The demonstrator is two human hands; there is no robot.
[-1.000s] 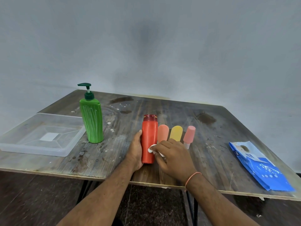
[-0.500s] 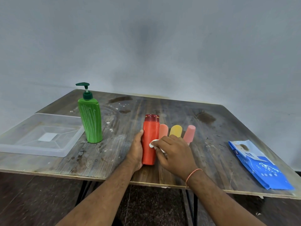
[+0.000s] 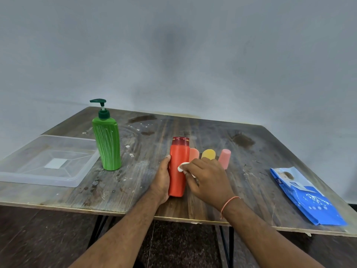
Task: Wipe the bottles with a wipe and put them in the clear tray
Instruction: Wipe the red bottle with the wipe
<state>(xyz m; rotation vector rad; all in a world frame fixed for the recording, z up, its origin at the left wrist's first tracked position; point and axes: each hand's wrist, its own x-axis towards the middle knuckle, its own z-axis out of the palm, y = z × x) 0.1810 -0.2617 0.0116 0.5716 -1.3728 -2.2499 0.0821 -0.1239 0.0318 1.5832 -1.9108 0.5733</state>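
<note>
An orange-red bottle [image 3: 178, 161] with a dark red cap stands upright near the table's front edge. My left hand [image 3: 162, 178] grips its left side. My right hand [image 3: 207, 177] pinches a small white wipe [image 3: 182, 168] and presses it against the bottle's front. Behind my right hand stand three small bottles: a salmon one [image 3: 194, 154], a yellow one [image 3: 208, 154] and a pink one [image 3: 224, 157], their lower parts hidden. A tall green pump bottle [image 3: 107, 140] stands to the left. The clear tray [image 3: 17, 177] lies at the far left with nothing in it.
A blue wipes pack [image 3: 307, 196] lies at the table's right front corner. The worn wooden table [image 3: 251, 151] has stains and white specks. A grey wall stands close behind it. Dark floor and table legs show below the front edge.
My right hand with the wipe has slid a little up and left across the red bottle's front. The left hand keeps its hold and the bottle stays put.
</note>
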